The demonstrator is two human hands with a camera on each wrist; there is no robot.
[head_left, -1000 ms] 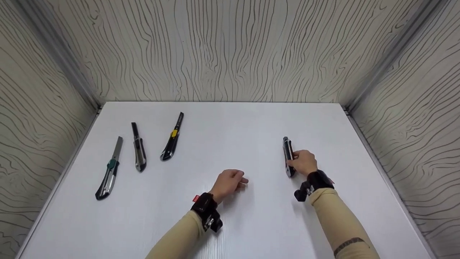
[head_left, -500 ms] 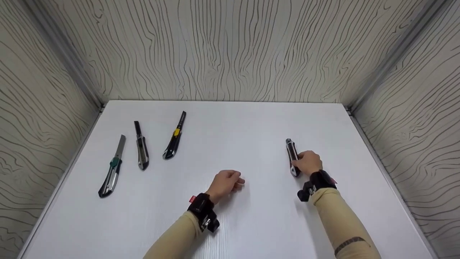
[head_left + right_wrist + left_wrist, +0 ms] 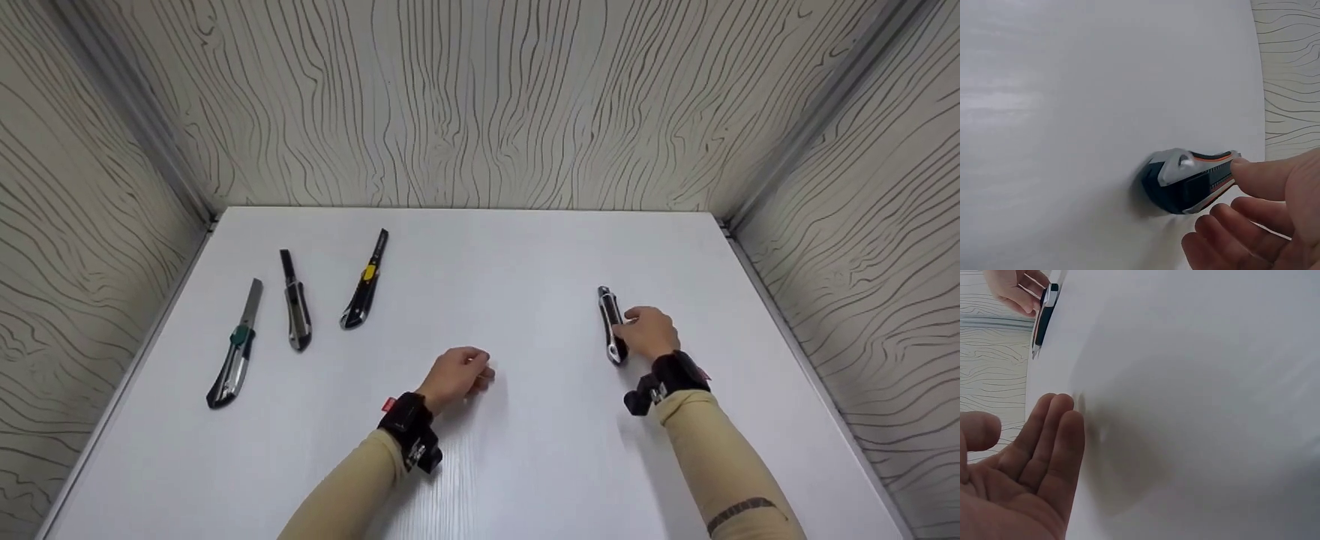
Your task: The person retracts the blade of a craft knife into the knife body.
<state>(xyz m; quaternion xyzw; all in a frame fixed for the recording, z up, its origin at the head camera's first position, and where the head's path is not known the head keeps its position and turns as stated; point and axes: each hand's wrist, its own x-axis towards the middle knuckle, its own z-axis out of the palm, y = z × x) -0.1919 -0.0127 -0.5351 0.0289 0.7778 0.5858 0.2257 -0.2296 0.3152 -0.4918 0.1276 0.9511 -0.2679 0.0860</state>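
Note:
A utility knife with a silver and black body and orange trim lies on the white table at the right, its blade end away from me. Beside it is my right hand; the thumb lies at the knife's edge while the other fingers are loosely bent, apart from the body. My left hand is low over the table's middle, holding nothing, its fingers fairly straight in the left wrist view. That view also shows the knife and right hand at upper left.
Three utility knives with blades out lie at the left: one with a green slider, a grey-brown one and a black one with a yellow slider. Wood-patterned panels wall the table's back and sides.
The knife at the right has rolled flatter on the table, and my right hand has loosened and drawn slightly rightward from it. My left hand has shifted a little left.

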